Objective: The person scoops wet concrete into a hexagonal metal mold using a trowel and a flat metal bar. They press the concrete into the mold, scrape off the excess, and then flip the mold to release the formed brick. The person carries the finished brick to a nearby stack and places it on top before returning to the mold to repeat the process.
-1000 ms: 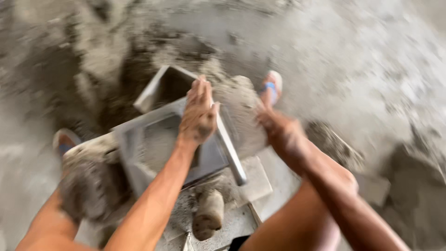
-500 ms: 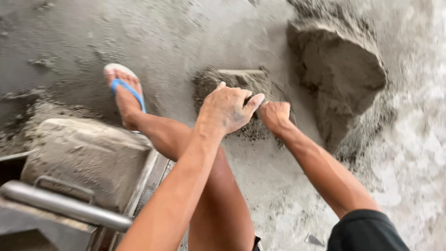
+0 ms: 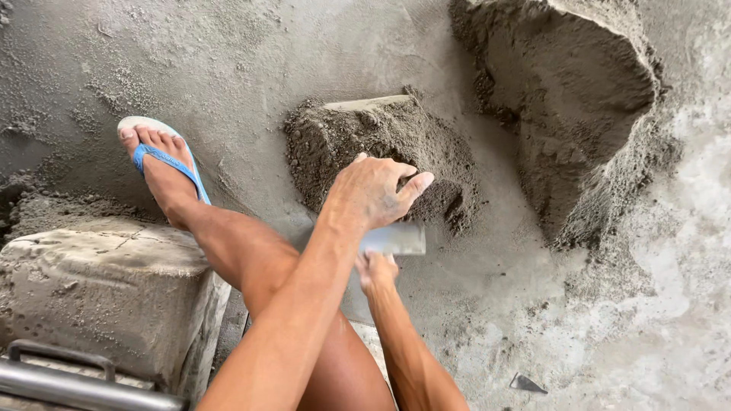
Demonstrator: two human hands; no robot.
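Far left there's a freshly pressed grey block [image 3: 99,289] sitting in its mould, with a metal handle bar [image 3: 76,384] along the bottom edge. Next to it is the person's foot in a blue flip-flop [image 3: 164,164], planted on the gritty floor [image 3: 251,53].

What changed: half a second ago both hands were up on the small heap of damp mix [image 3: 381,144], side by side. Now only the left hand [image 3: 373,190] is there. It's open, palm down, fingers loosely spread over the near slope of the heap and holding nothing. The right hand [image 3: 377,270] has dropped back toward the body, below the left wrist, and seems to be closed on the near edge of a flat grey metal piece [image 3: 396,238]. The left forearm hides part of that grip. So the digging has gone from two bare hands to one hand plus a tool.

The metal piece is motion-blurred and sits just below the heap's near edge. Its long axis runs roughly left-right, with the free end pointing right.

Further right is the big pile of mix [image 3: 571,99], well apart from both hands.
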